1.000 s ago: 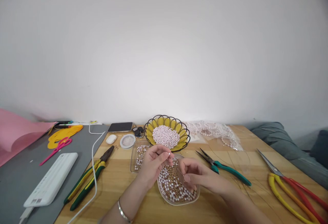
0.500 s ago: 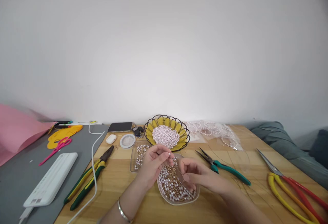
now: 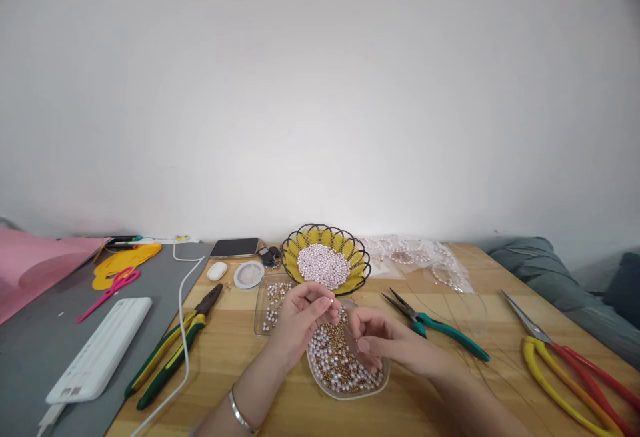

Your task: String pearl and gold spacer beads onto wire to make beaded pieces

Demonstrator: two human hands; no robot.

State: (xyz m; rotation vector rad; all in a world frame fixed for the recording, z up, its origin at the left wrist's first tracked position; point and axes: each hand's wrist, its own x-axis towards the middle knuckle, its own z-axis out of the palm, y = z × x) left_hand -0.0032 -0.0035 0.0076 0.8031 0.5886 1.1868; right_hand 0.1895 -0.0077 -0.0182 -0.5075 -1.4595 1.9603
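Note:
My left hand [image 3: 306,317], a silver bangle on its wrist, is closed in a pinch on a small pale bead [image 3: 331,301]. Beside it, my right hand [image 3: 383,340] has thumb and forefinger pressed together on what looks like a thin thread, faintly visible between the hands. Both hands are over a clear tub [image 3: 345,397] of mixed white and gold beads, partly covering it. Behind them stands a yellow basket with a black looped rim [image 3: 361,250], holding many pale pink beads [image 3: 323,267]. A clear tray [image 3: 259,313] with scattered beads lies left of the tub.
Green-handled pliers [image 3: 453,335] and red-and-yellow scissors [image 3: 565,363] lie to the right, near bagged bead strands [image 3: 415,257]. To the left are yellow-green pliers [image 3: 175,350], a white cable [image 3: 183,303], a power bank [image 3: 103,350], pink scissors [image 3: 115,290] and a phone [image 3: 235,247].
The pink sheet at the far left has sunk lower and flattened. Both hands stay almost where they were, still pinching.

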